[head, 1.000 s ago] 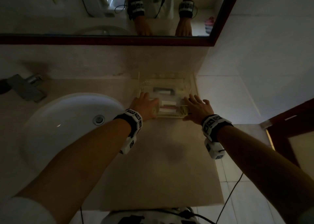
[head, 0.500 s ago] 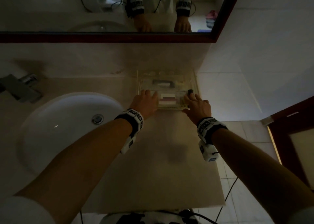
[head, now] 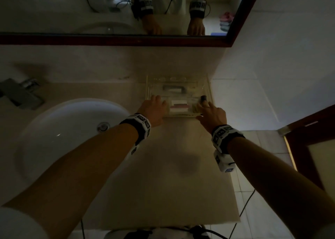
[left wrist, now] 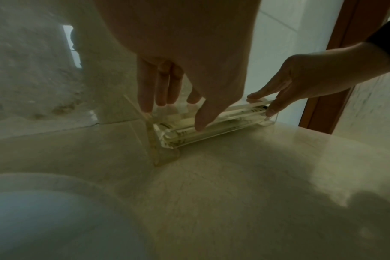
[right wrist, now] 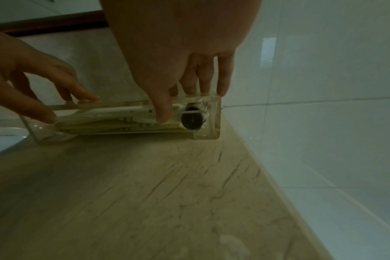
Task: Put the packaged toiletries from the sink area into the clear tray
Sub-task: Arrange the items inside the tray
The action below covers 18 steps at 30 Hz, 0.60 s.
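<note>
Beige stone worktop (head: 163,175) spans the frame, veined surface, back edge against the wall under a dark-framed mirror (head: 116,39). White oval basin (head: 59,135) set into the left part of the worktop; metal faucet (head: 20,93) at the back-left edge. Clear tray (head: 178,84) stands at the back-right corner of the worktop, far side close to the back wall, right side near the tiled side wall (head: 272,66). Inside the tray: packaged toiletries (head: 178,105) lying flat near the front wall — white and dark-red flat packets stacked, long wrapped pieces along the front, and a small dark round cap (head: 203,97) at the right end; the same cap shows through the clear end wall in the right wrist view (right wrist: 190,120). A dark-handled item (head: 173,88) lies further back in the tray; type cannot be told. Left hand (head: 154,110) is at the tray's front-left corner: fingers straight and slightly spread, tips reaching over the left rim, thumb down on the front wall. Right hand (head: 212,114) is at the front-right corner: fingers straight, close together, tips on the right rim, thumb pressed on the front wall beside the cap. Both hands touch the tray; neither pinches a packet.
</note>
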Each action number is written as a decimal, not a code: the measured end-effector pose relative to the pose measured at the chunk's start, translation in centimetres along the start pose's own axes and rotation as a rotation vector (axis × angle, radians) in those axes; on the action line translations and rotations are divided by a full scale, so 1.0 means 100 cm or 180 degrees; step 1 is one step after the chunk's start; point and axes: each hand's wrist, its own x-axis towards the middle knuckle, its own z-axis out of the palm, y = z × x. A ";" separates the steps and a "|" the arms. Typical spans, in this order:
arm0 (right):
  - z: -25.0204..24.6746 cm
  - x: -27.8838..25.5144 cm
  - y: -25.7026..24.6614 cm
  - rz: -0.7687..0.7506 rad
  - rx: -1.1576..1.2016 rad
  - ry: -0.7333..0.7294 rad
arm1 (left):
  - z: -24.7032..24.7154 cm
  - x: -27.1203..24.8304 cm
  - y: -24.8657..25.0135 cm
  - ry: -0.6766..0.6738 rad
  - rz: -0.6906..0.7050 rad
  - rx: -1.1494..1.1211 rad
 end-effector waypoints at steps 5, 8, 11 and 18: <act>0.000 -0.001 -0.003 0.0038 0.0019 0.0084 | 0.000 0.000 -0.003 0.0047 0.0091 0.0066; 0.001 0.000 -0.003 0.0031 0.0008 0.0086 | -0.002 0.001 -0.005 0.0055 0.0111 0.0057; 0.002 0.000 -0.004 0.0053 -0.0003 0.0113 | -0.003 0.001 -0.005 0.0082 0.0099 0.0036; 0.004 0.000 -0.002 0.0052 -0.0087 0.0161 | 0.000 0.001 -0.003 0.0163 0.0048 0.0008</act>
